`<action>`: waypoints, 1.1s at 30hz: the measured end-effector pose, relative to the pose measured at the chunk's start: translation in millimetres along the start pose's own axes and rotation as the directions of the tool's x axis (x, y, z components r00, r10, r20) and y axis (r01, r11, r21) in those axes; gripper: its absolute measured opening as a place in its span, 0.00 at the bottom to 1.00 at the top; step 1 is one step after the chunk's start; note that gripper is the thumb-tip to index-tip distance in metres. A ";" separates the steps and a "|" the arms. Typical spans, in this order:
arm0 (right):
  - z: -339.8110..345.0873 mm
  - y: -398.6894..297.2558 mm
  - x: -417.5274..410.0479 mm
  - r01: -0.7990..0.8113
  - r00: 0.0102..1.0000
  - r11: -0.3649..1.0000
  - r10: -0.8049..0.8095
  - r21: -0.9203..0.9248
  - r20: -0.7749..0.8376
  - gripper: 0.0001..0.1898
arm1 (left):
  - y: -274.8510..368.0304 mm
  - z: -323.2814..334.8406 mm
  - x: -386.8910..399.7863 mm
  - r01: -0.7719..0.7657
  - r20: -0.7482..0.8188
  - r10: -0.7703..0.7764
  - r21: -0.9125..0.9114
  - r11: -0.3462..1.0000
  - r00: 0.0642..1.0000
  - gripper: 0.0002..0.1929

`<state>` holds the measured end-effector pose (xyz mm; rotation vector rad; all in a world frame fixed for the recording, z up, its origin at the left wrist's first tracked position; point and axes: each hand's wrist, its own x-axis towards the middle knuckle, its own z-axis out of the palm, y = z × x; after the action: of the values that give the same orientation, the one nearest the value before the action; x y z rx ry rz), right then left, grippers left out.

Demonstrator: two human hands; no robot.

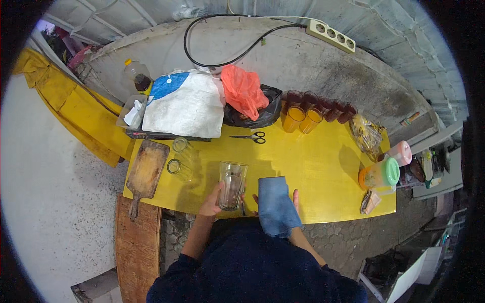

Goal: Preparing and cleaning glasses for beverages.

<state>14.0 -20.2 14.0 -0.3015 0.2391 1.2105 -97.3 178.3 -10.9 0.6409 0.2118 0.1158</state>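
Note:
My left hand point(211, 201) is wrapped around a clear drinking glass point(232, 185), which stands upright above the table's near edge and shows no drink inside. A folded blue cloth point(276, 204) drapes over my right hand point(296, 199) and hides most of it; only fingertips on one side and a finger or thumb on the other show. Glass and cloth are apart. To the left, two more clear glasses point(181, 168) are on the yellow tabletop point(318, 170), beside a worn wooden cutting board point(148, 166) with a handle.
Black-handled scissors point(257, 137) lie mid-table. Behind are a white sack point(183, 106), a red plastic bag point(244, 91), two glasses of orange drink point(293, 120) and several dark-filled glasses point(333, 110). At right stand a green-lidded pitcher point(375, 176) and a pink-lidded container point(401, 152).

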 end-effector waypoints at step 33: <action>78.3 -25.4 61.8 0.187 0.943 0.883 -0.038 -0.431 0.331 0.30 | -10.0 68.3 -10.3 0.483 0.584 -0.280 -0.225 0.846 0.762 0.40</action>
<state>60.3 53.6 68.8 -0.5191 -0.3483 1.1687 -91.1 129.0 38.1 0.2218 -0.2219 -0.4261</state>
